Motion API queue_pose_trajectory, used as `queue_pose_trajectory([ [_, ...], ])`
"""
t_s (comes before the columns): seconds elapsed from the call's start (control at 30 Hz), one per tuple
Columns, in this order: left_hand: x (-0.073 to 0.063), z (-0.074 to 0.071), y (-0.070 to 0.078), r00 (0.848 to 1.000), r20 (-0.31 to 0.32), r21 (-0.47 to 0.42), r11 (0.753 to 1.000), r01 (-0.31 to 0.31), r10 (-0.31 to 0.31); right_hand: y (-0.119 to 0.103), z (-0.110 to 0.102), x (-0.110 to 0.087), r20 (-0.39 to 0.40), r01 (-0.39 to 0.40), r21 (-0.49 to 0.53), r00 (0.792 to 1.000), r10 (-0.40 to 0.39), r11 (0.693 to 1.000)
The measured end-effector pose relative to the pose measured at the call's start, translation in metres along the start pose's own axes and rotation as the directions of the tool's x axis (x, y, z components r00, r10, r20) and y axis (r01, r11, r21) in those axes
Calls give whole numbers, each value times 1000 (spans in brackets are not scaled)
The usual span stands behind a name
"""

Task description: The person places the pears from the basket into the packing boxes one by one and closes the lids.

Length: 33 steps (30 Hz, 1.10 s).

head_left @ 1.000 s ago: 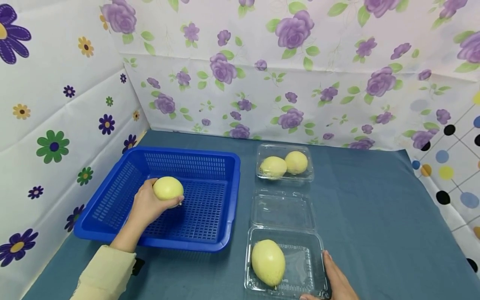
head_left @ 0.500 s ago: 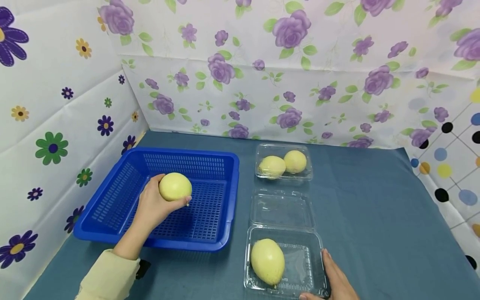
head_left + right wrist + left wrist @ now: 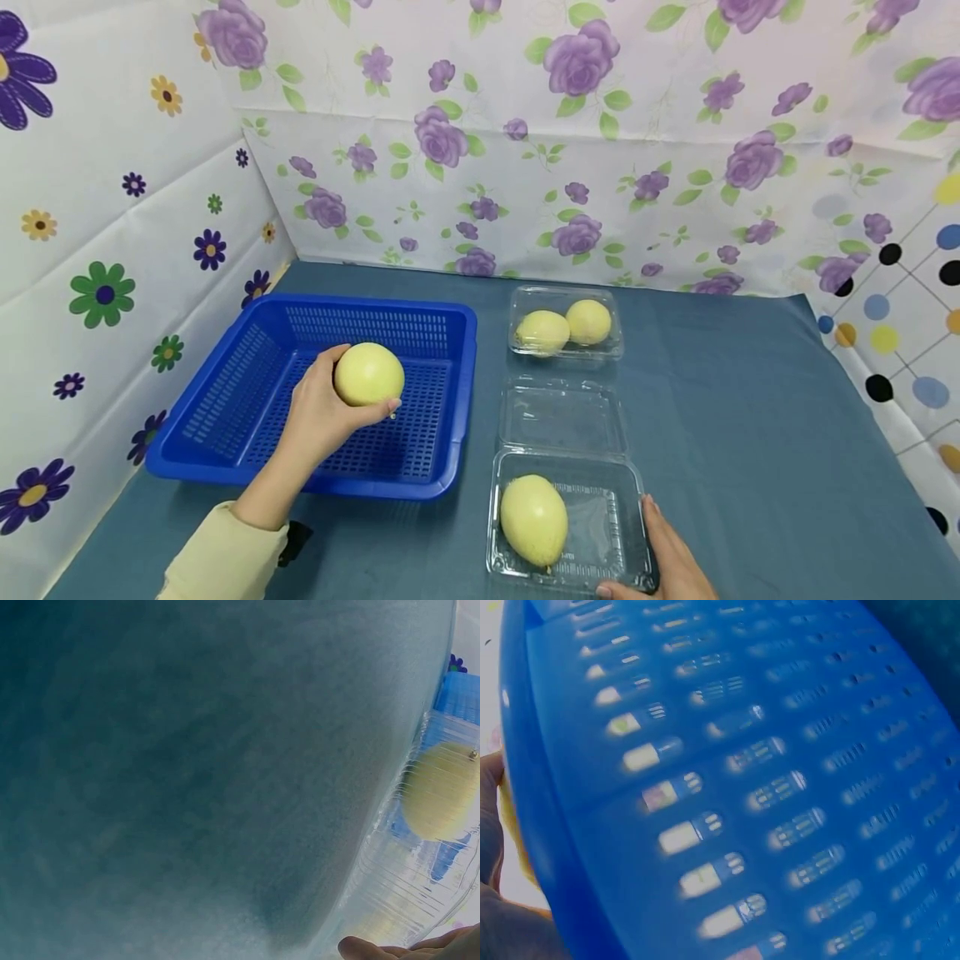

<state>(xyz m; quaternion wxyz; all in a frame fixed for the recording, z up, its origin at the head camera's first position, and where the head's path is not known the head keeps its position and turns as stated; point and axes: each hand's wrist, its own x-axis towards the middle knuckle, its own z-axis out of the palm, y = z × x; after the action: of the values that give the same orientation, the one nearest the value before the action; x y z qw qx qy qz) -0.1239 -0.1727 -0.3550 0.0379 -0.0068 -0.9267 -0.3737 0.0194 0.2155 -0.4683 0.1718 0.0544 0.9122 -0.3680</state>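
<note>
My left hand (image 3: 322, 408) grips a pale yellow, roundish fruit (image 3: 370, 375) with a small stem, thumb along its near side. Hand and fruit are above the blue perforated plastic basket (image 3: 465, 400); in the left wrist view the basket wall (image 3: 607, 825) hides most of the fruit. At the front, my right hand (image 3: 675, 558) holds the near right corner of an open clear plastic clamshell box (image 3: 600, 517), thumb at the front edge and fingers along the side. A second yellow fruit (image 3: 534, 521) lies in its left half. The lid (image 3: 562, 417) lies folded back, away from me.
Behind the lid stands another clear box (image 3: 566, 350) with two yellow fruits (image 3: 544, 332) inside. A blue-grey cloth (image 3: 735, 433) covers the table. Flower-printed sheets (image 3: 517, 192) hang at the back and left, a dotted one (image 3: 900, 333) at the right.
My left hand has moved to the right with the fruit, from the basket's middle toward its right side. The right hand stays at the clamshell's corner.
</note>
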Motion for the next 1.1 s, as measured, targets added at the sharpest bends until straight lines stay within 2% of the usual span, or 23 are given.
queue_pose_trajectory([
  [0.4,-13,8,19,997,4,-58,996,-71,71,0,1,-1,-12,-16,-26,1000,15,1000],
  [0.67,-23,19,34,994,20,-90,990,-106,108,-3,0,-1,-12,-16,-24,1000,16,1000],
  [0.97,-32,32,46,979,35,-87,977,-197,200,-4,-1,-1,-3,-19,-15,1000,19,1000],
  [1.1,-38,39,51,965,25,-96,962,-256,260,-4,-2,-2,-4,-7,-8,1000,7,1000],
])
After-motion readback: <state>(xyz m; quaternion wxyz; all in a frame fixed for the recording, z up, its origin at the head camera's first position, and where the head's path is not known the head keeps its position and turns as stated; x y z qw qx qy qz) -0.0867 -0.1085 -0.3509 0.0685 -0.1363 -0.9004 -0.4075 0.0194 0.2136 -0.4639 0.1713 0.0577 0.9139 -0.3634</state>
